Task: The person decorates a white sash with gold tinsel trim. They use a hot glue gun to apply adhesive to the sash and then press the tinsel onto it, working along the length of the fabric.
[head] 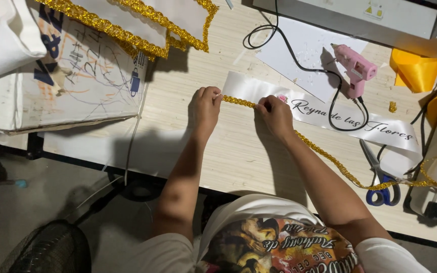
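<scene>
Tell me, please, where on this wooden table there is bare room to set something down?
Bare wood lies between the left hand and the scribbled board, and along the near table edge below both hands. The right side is crowded: glue gun, its cord, white sash, gold trim, scissors, yellow ribbon.
</scene>
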